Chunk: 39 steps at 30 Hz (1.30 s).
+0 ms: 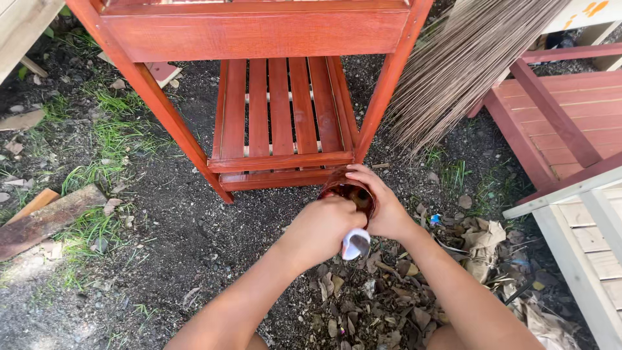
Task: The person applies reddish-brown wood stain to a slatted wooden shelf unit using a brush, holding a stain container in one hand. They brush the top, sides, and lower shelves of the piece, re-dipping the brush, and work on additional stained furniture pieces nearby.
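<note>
Red-stained wood makes up the slatted rack (285, 116) standing on bare soil (181, 233), and just in front of its lowest rail the right hand (382, 204) wraps a small stain-smeared can (346, 191), fingers clamped round its far wall. Open and likely wet inside, the can looks light but slippery, best held low around the body and kept upright. The left hand (321, 227) is closed on a white-handled tool (355, 244) dipped into it.

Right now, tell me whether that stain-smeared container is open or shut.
Open. The container, gripped by the right hand, shows its dark uncovered mouth; the left hand reaches in.
</note>
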### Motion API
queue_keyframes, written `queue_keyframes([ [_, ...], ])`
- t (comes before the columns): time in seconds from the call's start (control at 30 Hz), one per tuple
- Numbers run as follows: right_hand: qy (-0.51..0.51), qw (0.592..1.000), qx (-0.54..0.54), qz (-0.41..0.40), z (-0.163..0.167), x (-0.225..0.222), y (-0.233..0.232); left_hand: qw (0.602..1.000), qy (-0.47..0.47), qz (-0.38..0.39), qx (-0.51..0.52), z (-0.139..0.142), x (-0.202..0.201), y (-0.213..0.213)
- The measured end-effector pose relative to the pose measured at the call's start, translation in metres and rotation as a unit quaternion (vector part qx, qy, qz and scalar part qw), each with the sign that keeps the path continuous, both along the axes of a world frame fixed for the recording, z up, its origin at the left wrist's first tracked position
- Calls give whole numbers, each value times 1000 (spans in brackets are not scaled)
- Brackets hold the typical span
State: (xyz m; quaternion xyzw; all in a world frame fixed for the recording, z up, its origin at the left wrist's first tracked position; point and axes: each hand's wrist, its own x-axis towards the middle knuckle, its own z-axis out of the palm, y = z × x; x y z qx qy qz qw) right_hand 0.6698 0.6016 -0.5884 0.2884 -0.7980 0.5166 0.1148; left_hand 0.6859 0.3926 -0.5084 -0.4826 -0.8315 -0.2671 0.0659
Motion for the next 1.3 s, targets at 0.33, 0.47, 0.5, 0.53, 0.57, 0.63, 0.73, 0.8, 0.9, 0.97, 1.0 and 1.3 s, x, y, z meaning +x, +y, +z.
queue_keyframes([
  [0.33, 36, 995, 80, 47, 13, 16, 18, 999, -5, 22, 43, -36, 22, 12],
  [0.47, 17, 994, 93, 54, 14, 22, 18, 997, -30, 56, 34, -45, 32, 15],
  [0.5, 25, 993, 99, 51, 14, 23, 19, 997, -26, 59, 49, -48, 35, 14],
  [0.53, 34, 993, 106, 48, 14, 24, 19, 996, -22, 62, 63, -51, 39, 14],
  [0.57, 37, 992, 107, 49, 13, 25, 19, 995, -18, 66, 77, -53, 42, 13],
  [0.63, 46, 992, 109, 52, 13, 26, 18, 995, -15, 73, 74, -58, 46, 13],
  [0.73, 47, 991, 121, 44, 14, 25, 16, 993, 5, 84, 82, -62, 48, 14],
  [0.8, 44, 991, 117, 44, 16, 24, 15, 991, 21, 91, 95, -63, 49, 14],
  [0.9, 39, 990, 135, 30, 18, 20, 10, 989, 37, 98, 104, -62, 47, 11],
  [0.97, 39, 990, 132, 29, 16, 18, 2, 990, 34, 100, 93, -63, 45, 9],
  [1.0, 42, 991, 121, 34, 13, 18, -2, 990, 29, 106, 87, -63, 44, 8],
  [1.3, -86, 996, 14, -7, -15, -10, -16, 975, 57, 136, 168, -51, 31, -14],
])
